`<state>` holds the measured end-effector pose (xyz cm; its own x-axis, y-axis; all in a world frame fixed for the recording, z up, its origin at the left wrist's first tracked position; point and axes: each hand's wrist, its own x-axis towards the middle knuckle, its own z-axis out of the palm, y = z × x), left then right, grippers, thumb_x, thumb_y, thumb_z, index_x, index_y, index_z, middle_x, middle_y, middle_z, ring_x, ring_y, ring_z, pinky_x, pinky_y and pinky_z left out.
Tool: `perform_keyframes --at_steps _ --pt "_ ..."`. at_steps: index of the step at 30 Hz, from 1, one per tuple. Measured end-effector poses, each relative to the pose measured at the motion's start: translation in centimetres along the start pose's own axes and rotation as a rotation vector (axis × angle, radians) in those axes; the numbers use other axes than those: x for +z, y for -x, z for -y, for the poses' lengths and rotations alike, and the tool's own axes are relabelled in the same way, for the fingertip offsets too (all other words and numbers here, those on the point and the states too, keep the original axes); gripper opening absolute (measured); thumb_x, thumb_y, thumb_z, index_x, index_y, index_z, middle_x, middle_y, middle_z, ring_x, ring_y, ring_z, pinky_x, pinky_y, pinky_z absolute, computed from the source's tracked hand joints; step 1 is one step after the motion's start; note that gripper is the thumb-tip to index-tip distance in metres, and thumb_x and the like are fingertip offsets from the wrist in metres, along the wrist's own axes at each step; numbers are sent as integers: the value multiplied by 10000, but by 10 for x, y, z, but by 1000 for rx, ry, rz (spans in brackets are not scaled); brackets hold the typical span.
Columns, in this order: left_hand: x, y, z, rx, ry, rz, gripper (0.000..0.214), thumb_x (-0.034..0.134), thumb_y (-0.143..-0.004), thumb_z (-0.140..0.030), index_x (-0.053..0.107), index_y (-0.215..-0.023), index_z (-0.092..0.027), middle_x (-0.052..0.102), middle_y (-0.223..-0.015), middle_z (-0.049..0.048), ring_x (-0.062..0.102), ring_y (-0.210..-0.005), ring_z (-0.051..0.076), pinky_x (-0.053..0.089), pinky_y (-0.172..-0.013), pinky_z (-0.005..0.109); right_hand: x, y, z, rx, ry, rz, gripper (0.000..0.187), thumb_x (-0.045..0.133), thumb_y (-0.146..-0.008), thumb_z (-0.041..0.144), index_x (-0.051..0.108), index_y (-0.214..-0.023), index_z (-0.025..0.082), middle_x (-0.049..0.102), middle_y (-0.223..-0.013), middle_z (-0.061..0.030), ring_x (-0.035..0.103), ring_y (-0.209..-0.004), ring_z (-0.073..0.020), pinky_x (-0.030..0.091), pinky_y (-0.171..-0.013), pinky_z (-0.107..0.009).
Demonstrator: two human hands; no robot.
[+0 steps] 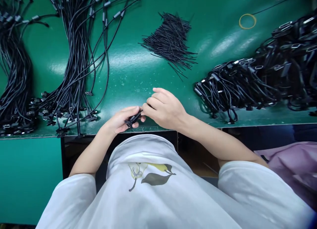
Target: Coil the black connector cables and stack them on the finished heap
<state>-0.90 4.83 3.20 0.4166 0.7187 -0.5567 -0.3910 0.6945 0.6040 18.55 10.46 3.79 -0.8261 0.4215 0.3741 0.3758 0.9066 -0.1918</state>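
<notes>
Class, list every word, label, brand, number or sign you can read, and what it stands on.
No readable text.
Held cable: no lettering can be made out.
Cable bundles: any markings too small to read.
Green table: faint front-edge marks, too blurred to read.
White shirt: fruit picture, no words visible.

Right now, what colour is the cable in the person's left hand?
The cable in the left hand is black; the head view shows it.
</notes>
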Motion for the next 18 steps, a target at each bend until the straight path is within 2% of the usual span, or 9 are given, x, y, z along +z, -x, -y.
perform_keyframes --at_steps 2,5,7,9,12,14,15,18 --pt "-3 -1 -2 62 -47 -22 349 716 -790 -435 713 -937 -119 665 -865 91 618 -753 143 473 -522 184 0 5 -6 37 11 -1 292 360 -1010 267 632 -939 189 537 -804 -36 448 -818 -170 397 -1042 -436" --pt "-9 -1 -1 150 -202 -95 468 709 -797 -453 672 -1171 -174 683 -1105 102 657 -908 182 530 -705 242 8 13 -15 61 119 28 320 368 -1014 340 631 -1008 157 547 -795 -46 451 -807 -181 373 -1037 -436" --pt "-11 -2 2 192 -363 -167 479 698 -812 -432 650 -1216 -180 700 -1092 92 663 -925 186 526 -797 271 16 18 -16 67 180 101 371 378 -1006 402 615 -1079 126 561 -799 -59 467 -793 -187 403 -956 -420" --pt "-10 -5 6 212 -516 -222 474 651 -847 -448 639 -1226 -165 723 -1002 82 668 -872 177 519 -840 294 22 23 -10 125 192 206 403 356 -1009 425 598 -1094 115 568 -800 -65 485 -760 -183 424 -785 -356" --pt "-6 -10 11 202 -676 -237 505 544 -897 -511 606 -1247 -152 722 -985 89 677 -850 205 535 -842 347 23 30 -5 192 148 313 399 281 -1034 390 594 -1008 144 579 -801 -52 499 -711 -157 331 -604 -292" --pt "-7 -10 11 248 -774 -234 516 497 -917 -509 541 -1317 -185 690 -1127 101 670 -979 249 532 -890 397 10 39 -16 255 164 293 425 259 -1038 411 601 -970 168 593 -794 -41 504 -704 -144 299 -586 -285" --pt "-12 -8 9 304 -856 -261 508 476 -927 -495 506 -1353 -220 660 -1202 94 655 -1040 262 511 -938 424 -3 48 -26 348 217 244 429 264 -1038 421 610 -976 176 604 -793 -40 510 -713 -141 299 -594 -283" --pt "-42 8 0 535 -1201 -458 489 490 -920 -429 459 -1397 -328 550 -1365 55 531 -1228 332 371 -1083 531 -70 92 -72 873 534 -48 424 277 -1040 407 634 -1111 191 652 -874 -63 545 -791 -148 332 -662 -285"
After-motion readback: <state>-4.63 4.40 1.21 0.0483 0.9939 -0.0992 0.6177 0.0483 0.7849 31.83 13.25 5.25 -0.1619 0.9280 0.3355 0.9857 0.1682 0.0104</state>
